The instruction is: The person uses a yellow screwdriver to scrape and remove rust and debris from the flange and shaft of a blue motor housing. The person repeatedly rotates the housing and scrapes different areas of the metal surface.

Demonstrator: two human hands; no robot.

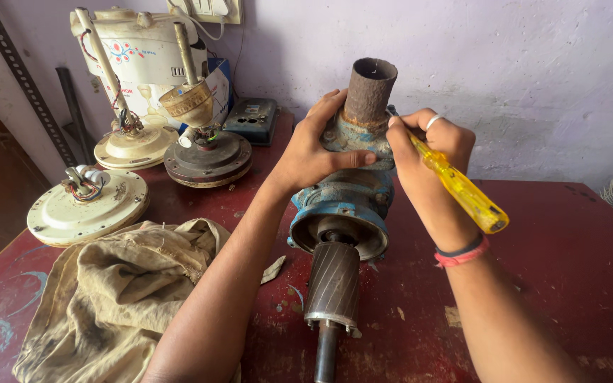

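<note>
Blue pump body at centre of frame, lying on a dark red table, paint worn and rusty. A rusted pipe stub stands up from its far end; toward the lower edge a grey grooved rotor sticks out of the round housing, with a bare shaft running off the bottom of the frame. Left hand clasps the upper casting just below the pipe stub, fingers curled behind, thumb laid across the front. Right hand is closed around a screwdriver with a clear yellow handle; the handle slants toward the lower right, the tip meets the casting just right of the pipe stub, exact contact point hidden by the fingers. Ring on one finger, red and black bands at the right wrist. Lower left: a crumpled, stained beige cloth on the table, touching the left forearm. Upper left: three ceiling-fan motors, a cream one nearest the cloth, a cream one with a rod behind, and a dark one beside it. A small dark switch box sits near the pale purple wall.
</note>
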